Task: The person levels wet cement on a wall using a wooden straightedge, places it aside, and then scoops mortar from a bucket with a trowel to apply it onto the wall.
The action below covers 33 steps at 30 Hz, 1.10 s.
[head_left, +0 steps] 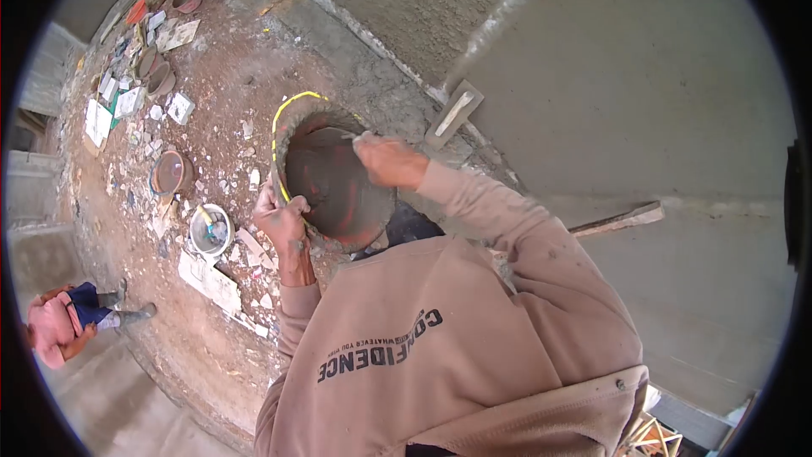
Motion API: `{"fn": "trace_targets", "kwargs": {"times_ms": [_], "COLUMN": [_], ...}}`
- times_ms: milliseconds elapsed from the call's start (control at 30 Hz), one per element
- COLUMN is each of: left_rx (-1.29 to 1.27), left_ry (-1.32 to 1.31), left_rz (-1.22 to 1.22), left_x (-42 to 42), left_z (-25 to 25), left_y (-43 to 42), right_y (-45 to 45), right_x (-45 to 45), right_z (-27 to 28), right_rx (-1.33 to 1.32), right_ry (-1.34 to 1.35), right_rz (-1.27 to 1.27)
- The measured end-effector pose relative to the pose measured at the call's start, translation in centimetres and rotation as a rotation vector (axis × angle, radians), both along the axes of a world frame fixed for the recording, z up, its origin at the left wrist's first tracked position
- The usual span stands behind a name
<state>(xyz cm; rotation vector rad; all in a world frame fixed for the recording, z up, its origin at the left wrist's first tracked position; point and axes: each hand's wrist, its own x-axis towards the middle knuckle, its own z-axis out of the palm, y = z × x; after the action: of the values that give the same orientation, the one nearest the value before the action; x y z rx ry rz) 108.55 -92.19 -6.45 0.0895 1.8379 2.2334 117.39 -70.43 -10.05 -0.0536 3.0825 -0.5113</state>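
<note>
A round basin point(338, 233) with a cement-crusted rim and grey mortar smeared inside is tilted before my body. My left hand point(283, 218) grips its near left rim, fingers wrapped over the edge. At the basin's right side, my right hand point(389, 161) is closed around a tool's handle; a thin metal part point(348, 136) shows by the fingers, over the basin. Yellow strips run along the rim's far left edge. Just right of my right hand, a float with a pale handle point(455, 113) rests against the foot of the plastered wall.
A white bucket point(211, 250) and a mortar tub point(172, 173) stand on the rubble-strewn ground at left. A person in pink point(63, 322) is at lower left. A wooden straightedge point(617, 220) lies against the grey plastered wall point(634, 76) at right.
</note>
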Motion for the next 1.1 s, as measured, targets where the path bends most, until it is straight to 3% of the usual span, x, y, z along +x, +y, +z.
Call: {"fn": "trace_targets", "kwargs": {"times_ms": [33, 167, 267, 300, 367, 433, 533, 567, 667, 700, 833, 933, 1000, 1100], "left_rx": [0.001, 0.010, -0.009, -0.007, -0.003, -0.057, -0.219, -0.226, -0.173, -0.151, -0.058, -0.120, -0.050, 0.131], "left_ry": [0.036, 0.147, 0.134, 0.124, 0.161, 0.284, 0.296, 0.377, 0.583, 0.647, 0.594, 0.430, 0.268, -0.058], "left_rz": [-0.051, -0.059, -0.117, -0.139, -0.083, -0.015, -0.065, -0.062, -0.090, -0.111, -0.168, -0.109, -0.043, 0.044], "left_x": [0.8, 1.0, 1.8, 2.2, 2.7, 2.3, 2.4, 2.7, 3.7, 4.1, 5.1, 3.2, 1.0, -1.1], "left_z": [0.6, -0.5, 0.3, 1.1, 1.6, 2.1, 2.8, 3.8, 6.2, 6.9, 6.1, 3.1, 1.9, 3.1], "left_y": [-0.8, -4.3, -6.0, -6.3, -6.5, -6.2, -6.9, -6.8, -5.6, -5.1, -2.6, -2.4, -2.5, -2.2], "right_y": [-4.0, -8.9, -7.9, -8.6, -10.3, -11.0, -10.4, -10.3, -7.0, -7.5, -9.4, -9.6, -8.1, -4.9], "right_x": [1.0, 4.6, 3.2, 3.0, 3.7, 4.4, 3.9, 2.9, 1.6, 0.9, 3.5, 5.0, 4.1, 3.0], "right_z": [-0.7, 2.8, 2.5, 1.8, 0.6, 2.7, 6.1, 6.3, 4.5, 4.3, 5.7, 1.3, 3.6, 5.4], "right_rx": [0.124, 0.051, 0.070, 0.072, 0.100, 0.141, 0.197, 0.274, 0.693, 0.206, -0.277, -0.479, -0.533, -0.473], "right_ry": [0.196, 0.069, 0.007, 0.202, 0.121, 0.015, 0.166, 0.260, 0.741, -0.003, -0.514, -0.183, -0.361, -0.337], "right_rz": [-0.023, 0.277, 0.130, -0.005, 0.148, 0.312, 0.216, 0.074, 0.143, -0.004, -0.066, -0.095, -0.086, -0.050]}}
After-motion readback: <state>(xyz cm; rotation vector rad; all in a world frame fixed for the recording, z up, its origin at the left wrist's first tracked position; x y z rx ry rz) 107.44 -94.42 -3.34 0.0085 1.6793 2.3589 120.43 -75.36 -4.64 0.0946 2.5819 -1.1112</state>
